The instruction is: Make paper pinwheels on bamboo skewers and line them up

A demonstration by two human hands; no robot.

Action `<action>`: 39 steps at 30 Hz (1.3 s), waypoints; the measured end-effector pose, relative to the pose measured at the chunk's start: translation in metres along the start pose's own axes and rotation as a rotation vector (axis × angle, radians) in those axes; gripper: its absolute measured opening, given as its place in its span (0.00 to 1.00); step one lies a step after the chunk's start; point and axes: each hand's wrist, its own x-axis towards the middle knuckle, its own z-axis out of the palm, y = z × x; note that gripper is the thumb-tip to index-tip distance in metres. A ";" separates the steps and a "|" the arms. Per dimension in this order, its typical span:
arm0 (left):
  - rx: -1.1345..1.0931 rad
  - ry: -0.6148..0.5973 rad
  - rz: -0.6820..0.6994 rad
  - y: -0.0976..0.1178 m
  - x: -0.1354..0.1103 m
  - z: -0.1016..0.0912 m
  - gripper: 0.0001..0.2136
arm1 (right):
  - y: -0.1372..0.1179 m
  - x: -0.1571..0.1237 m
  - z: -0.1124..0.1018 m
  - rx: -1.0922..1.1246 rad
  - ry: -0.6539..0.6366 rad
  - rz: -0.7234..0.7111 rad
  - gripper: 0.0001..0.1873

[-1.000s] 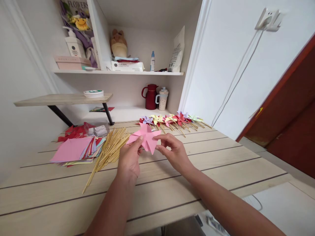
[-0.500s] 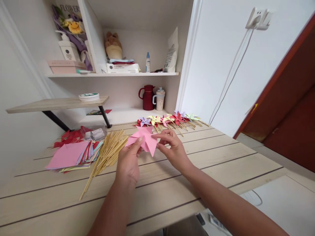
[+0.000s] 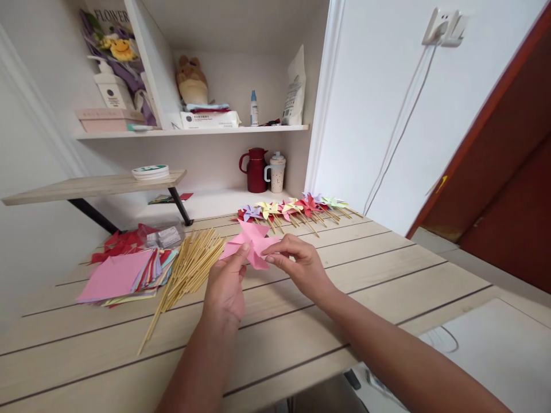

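Note:
A pink paper pinwheel [image 3: 252, 241] is held up over the wooden table, its points folded in towards the middle. My left hand [image 3: 227, 284] grips it from the left, thumb pressed on the front near the centre and fingers behind. My right hand [image 3: 298, 265] pinches the pinwheel's right-hand point between thumb and forefinger. To the left of my left hand lies a pile of thin wooden sticks [image 3: 193, 267]. Beside the sticks is a stack of coloured paper squares [image 3: 116, 276], pink on top.
Several finished pinwheels on sticks [image 3: 301, 207] lie in a row along the table's back. A red jug [image 3: 257, 171] and a speckled cup [image 3: 277, 173] stand behind them. At the left is a small raised wooden shelf [image 3: 94, 184], with a clear plastic bag [image 3: 166, 236] near its leg.
My right thumb and forefinger have come in from beside the pinwheel's right edge onto its right-hand point. My left hand keeps its hold. The camera view has shifted slightly.

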 end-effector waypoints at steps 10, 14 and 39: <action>0.062 -0.138 0.089 -0.002 -0.002 0.002 0.17 | 0.001 0.002 -0.001 -0.029 0.038 0.051 0.10; 0.106 -0.084 0.157 -0.003 -0.003 0.003 0.16 | 0.002 0.002 -0.002 -0.021 0.017 0.081 0.12; 0.415 -0.025 0.361 -0.006 -0.006 0.004 0.14 | -0.004 0.004 -0.003 -0.155 0.005 0.063 0.09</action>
